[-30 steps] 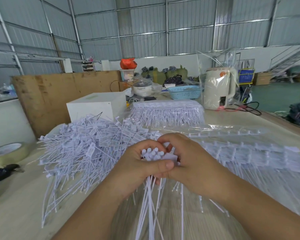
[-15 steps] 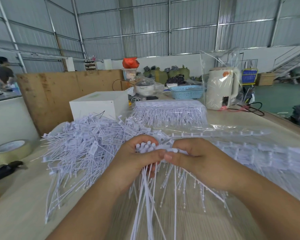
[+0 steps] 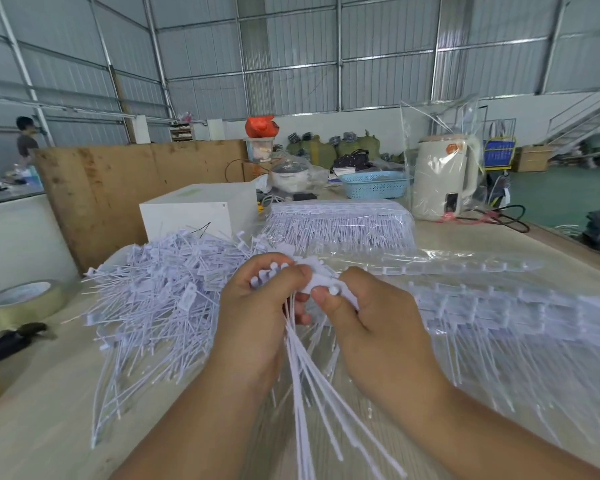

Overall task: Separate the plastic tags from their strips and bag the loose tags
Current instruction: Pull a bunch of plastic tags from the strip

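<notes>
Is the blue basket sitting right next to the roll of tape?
No, the blue basket is far back on the table, while the roll of tape lies near the left edge.

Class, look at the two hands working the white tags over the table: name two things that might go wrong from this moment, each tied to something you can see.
1. The left hand holds a full bunch of separated tags; their long tails hang free, so some may slip from the grip and scatter.
2. The loose tag pile lies right beside the uncut strips, so finished and unfinished tags may get mixed.
</notes>
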Motion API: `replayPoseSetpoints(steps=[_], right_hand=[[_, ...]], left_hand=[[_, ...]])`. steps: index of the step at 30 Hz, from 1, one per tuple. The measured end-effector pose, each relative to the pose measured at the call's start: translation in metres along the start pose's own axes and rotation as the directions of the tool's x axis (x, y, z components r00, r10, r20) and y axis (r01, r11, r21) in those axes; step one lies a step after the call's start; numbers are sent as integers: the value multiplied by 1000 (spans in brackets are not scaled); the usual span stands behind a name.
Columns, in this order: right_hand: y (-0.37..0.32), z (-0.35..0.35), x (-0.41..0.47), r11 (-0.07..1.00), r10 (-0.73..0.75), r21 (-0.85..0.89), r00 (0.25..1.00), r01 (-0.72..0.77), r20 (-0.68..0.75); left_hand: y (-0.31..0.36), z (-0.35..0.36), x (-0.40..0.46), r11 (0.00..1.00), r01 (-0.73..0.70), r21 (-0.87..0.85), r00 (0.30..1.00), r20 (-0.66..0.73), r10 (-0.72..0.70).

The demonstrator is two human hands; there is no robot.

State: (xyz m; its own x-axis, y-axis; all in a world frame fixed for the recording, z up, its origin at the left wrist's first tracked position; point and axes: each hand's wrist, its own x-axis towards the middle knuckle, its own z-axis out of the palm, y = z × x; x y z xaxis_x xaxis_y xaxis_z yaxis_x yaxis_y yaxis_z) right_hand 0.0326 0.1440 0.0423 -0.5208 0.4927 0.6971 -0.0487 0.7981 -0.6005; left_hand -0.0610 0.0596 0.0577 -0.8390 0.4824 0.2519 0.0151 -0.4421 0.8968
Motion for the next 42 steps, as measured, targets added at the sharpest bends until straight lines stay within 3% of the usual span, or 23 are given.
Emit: replayPoseSetpoints(steps=[2, 4, 8, 13, 15, 21, 25, 31, 37, 42], right_hand=[[-3, -7, 8, 983, 88, 172, 983, -60, -163], [0, -18, 16, 957, 125, 281, 977, -72, -174], [5, -19, 9, 950, 7, 305, 983, -64, 186], [13, -19, 11, 973, 92, 143, 876, -180, 474], [15, -21, 11, 977, 83, 125, 848, -172, 523], [5, -13, 1, 870, 39, 396, 841, -295, 540], [3, -11, 0, 851, 38, 433, 858, -297, 513], [16, -9, 2, 855, 132, 373, 847, -360, 515], [20, -17, 7, 907, 114, 306, 867, -290, 485], [24, -15, 5, 956, 95, 187, 840, -227, 535]], left_hand=[[-1, -4, 3, 991, 85, -105, 995, -49, -91], [-2, -11, 8, 993, 87, -79, 992, -82, -93], [-3, -14, 12, 980, -33, 195, 999, -16, 37], [4, -20, 9, 933, -165, 321, 975, 194, 106], [6, -21, 8, 898, -218, 382, 952, 284, 110], [11, -27, 12, 933, -203, 299, 920, 384, 77], [10, -25, 12, 953, -166, 254, 917, 394, 54], [6, -26, 13, 923, -179, 340, 937, 346, 55], [7, -26, 14, 902, -181, 392, 968, 232, 93], [6, -27, 13, 857, -198, 476, 942, 333, 33]])
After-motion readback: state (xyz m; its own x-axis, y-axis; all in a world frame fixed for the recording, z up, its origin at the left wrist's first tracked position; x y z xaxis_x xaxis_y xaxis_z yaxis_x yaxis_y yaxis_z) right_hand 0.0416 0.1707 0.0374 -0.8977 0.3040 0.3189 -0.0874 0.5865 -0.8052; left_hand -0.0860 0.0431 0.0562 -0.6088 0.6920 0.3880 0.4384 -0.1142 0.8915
